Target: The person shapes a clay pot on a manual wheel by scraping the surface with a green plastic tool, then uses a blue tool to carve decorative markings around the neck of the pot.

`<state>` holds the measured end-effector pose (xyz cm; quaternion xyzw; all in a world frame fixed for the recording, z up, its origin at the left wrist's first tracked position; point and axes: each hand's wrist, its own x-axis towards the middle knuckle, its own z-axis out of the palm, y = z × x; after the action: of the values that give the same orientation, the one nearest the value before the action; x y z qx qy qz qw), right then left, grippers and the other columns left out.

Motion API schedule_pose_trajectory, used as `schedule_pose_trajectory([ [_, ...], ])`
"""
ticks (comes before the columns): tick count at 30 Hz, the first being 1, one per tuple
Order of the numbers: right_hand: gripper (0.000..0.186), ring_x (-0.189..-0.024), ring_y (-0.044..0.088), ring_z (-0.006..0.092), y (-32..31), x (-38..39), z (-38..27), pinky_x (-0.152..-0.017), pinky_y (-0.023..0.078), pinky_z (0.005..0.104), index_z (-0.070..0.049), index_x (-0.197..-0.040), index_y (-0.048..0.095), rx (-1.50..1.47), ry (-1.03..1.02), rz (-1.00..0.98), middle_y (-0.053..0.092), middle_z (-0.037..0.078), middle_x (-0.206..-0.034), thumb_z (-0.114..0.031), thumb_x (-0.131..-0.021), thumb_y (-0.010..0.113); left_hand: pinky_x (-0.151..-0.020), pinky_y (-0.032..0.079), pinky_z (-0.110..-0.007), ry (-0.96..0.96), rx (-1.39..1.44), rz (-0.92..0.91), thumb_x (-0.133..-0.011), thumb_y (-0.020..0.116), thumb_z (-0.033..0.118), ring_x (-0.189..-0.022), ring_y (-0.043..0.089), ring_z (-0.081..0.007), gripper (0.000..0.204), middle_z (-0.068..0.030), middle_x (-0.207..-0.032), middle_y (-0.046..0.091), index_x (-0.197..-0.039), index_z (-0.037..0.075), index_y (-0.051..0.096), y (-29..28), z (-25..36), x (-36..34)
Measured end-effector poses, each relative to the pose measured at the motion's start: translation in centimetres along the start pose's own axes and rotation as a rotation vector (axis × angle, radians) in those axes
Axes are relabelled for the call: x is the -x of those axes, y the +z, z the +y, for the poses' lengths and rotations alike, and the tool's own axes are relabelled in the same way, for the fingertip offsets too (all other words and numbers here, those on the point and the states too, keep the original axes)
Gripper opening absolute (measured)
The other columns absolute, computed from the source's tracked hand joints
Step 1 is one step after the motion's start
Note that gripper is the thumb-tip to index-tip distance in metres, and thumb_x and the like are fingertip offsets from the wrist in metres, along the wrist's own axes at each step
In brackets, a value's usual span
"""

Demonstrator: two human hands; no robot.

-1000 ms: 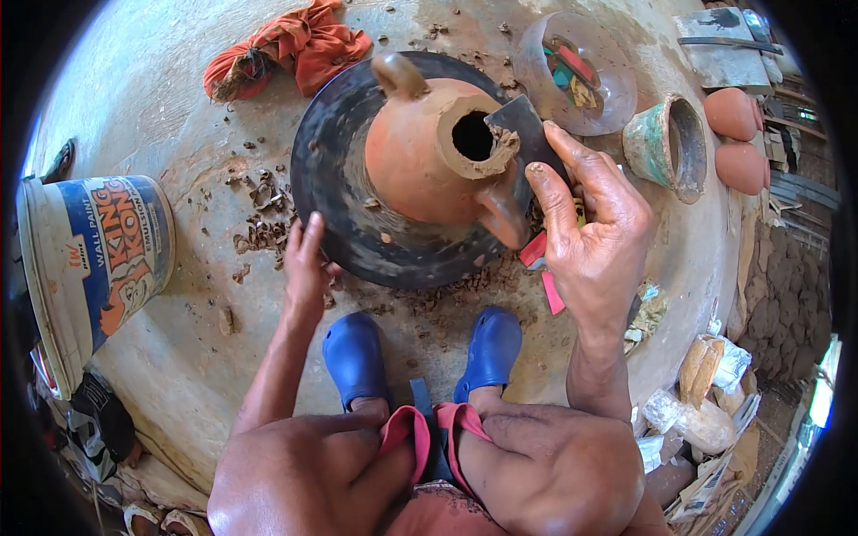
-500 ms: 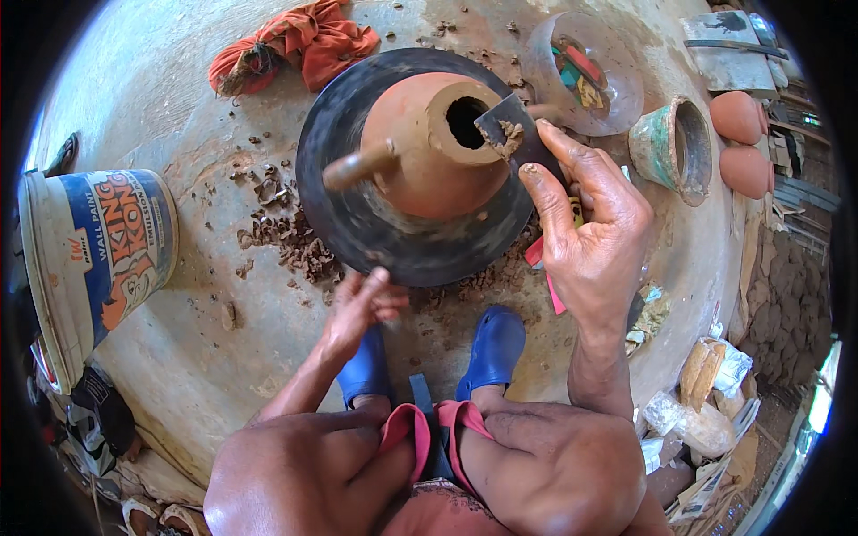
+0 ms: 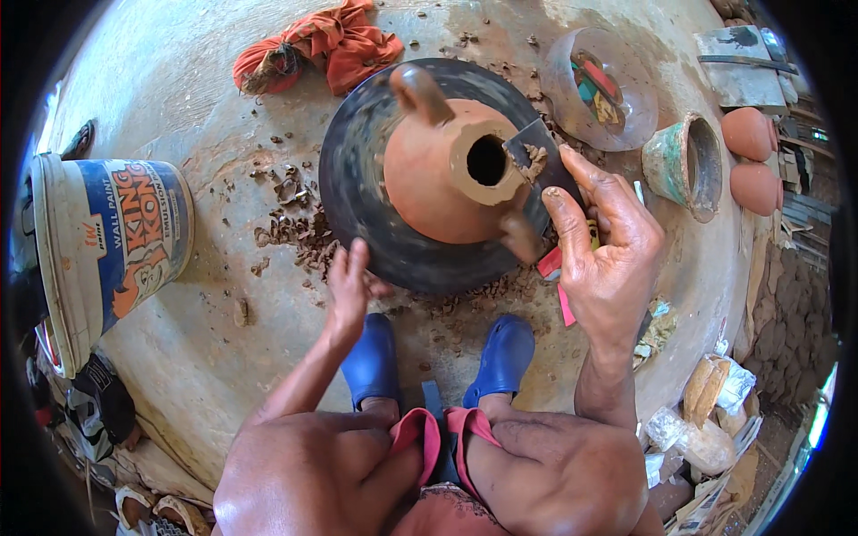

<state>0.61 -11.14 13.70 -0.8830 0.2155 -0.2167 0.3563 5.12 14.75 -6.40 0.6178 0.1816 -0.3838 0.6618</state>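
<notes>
A terracotta jar (image 3: 431, 201) with two blurred handles sits on a dark round turntable (image 3: 357, 214), its narrow mouth upward. My right hand (image 3: 606, 248) grips a thin dark flat scraper (image 3: 525, 141) between thumb and fingers, its edge against the rim of the jar's neck; clay trimmings cling to the blade. Beside the turntable's near-left edge is my left hand (image 3: 351, 288), fingers apart and slightly blurred, holding nothing. Clay shavings (image 3: 293, 239) lie scattered round the wheel on the concrete floor.
Around me are a white plastic bucket (image 3: 121, 241) at left, crumpled orange cloth (image 3: 357, 49), a clear bowl (image 3: 630, 107) of small pieces, a green-stained pot (image 3: 661, 161), two terracotta pots (image 3: 751, 188) and wrapped bundles (image 3: 706, 442). My blue clogs (image 3: 500, 357) stand below the turntable.
The turntable and jar have rotated, carrying the handles round. My left hand has shifted along the wheel's near-left rim. The scraper in my right hand stays at the neck.
</notes>
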Motion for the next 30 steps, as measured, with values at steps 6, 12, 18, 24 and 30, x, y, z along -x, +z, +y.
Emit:
schedule_pose_trajectory([
  [6, 0.031, -0.083, 0.073, 0.0318, 0.1, 0.5, 0.4, -0.074, 0.056, 0.0386, 0.002, -0.122, 0.076, -0.01, 0.017, 0.011, 0.075, 0.019, -0.096, -0.001, -0.091, 0.081, -0.077, 0.06, -0.032, -0.214, -0.059, -0.074, -0.109, 0.059, 0.053, -0.096, 0.075, -0.0212, 0.059, -0.0121, -0.125, 0.069, -0.147, 0.01, 0.047, 0.3, 0.3, 2.2],
  [12, 0.032, -0.083, 0.073, 0.0317, -0.3, 0.7, 0.5, -0.074, 0.056, 0.0392, 0.002, -0.122, 0.076, 0.046, -0.013, 0.008, 0.074, 0.019, -0.095, -0.001, -0.09, 0.082, -0.069, 0.055, -0.032, 0.069, -0.026, 0.121, -0.111, 0.053, 0.054, -0.088, 0.064, -0.0088, 0.052, -0.0013, -0.109, 0.066, -0.142, 0.013, 0.053, -1.8, 4.0, -3.9],
  [18, 0.034, -0.084, 0.062, 0.0078, -0.9, 0.7, 0.4, -0.075, 0.053, 0.0245, 0.003, -0.13, 0.075, 0.084, 0.019, -0.026, 0.074, 0.007, -0.101, 0.003, -0.096, 0.077, -0.066, 0.058, -0.026, 0.004, -0.003, 0.031, -0.113, 0.051, 0.056, -0.085, 0.072, -0.0132, 0.049, -0.0051, -0.108, 0.074, -0.129, 0.009, 0.057, 0.3, 0.1, 0.3],
  [24, 0.034, -0.087, 0.065, 0.0087, -0.6, 0.4, 0.5, -0.077, 0.054, 0.025, 0.003, -0.13, 0.075, 0.086, -0.008, -0.022, 0.074, 0.007, -0.101, 0.003, -0.096, 0.077, -0.077, 0.062, -0.034, -0.335, -0.026, -0.207, -0.111, 0.058, 0.051, -0.098, 0.075, -0.0251, 0.058, -0.0141, -0.13, 0.069, -0.147, 0.007, 0.048, 1.0, -1.4, 3.1],
  [30, 0.032, -0.083, 0.074, 0.0336, -0.1, 0.1, 1.0, -0.074, 0.057, 0.0397, 0.002, -0.12, 0.077, 0.02, -0.047, 0.043, 0.074, 0.019, -0.095, -0.003, -0.089, 0.083, -0.081, 0.057, -0.036, -0.033, -0.049, 0.08, -0.108, 0.057, 0.057, -0.107, 0.069, -0.0169, 0.062, -0.0059, -0.132, 0.067, -0.147, 0.011, 0.049, -0.6, 2.7, -2.5],
])
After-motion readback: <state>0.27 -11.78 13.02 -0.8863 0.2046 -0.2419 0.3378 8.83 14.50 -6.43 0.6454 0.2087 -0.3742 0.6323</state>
